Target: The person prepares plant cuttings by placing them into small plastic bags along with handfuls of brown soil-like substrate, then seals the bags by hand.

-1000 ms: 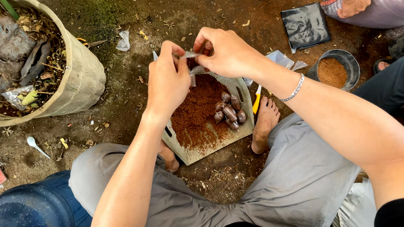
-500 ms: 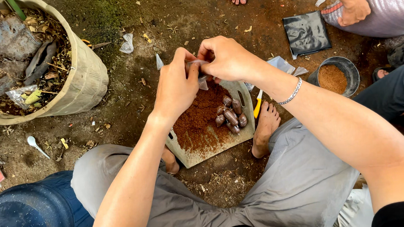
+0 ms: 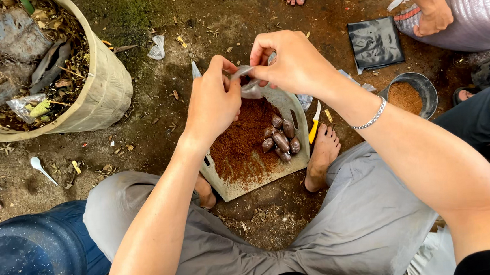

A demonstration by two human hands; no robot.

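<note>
Both hands [image 3: 253, 86] grip sm. clear bag [image 3: 248, 82] above tray [image 3: 242, 186].

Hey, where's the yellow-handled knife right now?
In the head view, the yellow-handled knife lies on the ground just right of the grey tray, beside the person's bare foot, below the right hand.

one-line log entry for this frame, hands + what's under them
left hand: pinching clear plastic bag | right hand: pinching same bag | below: tray with brown powder, dark pods | yellow-handled knife beside tray
</note>
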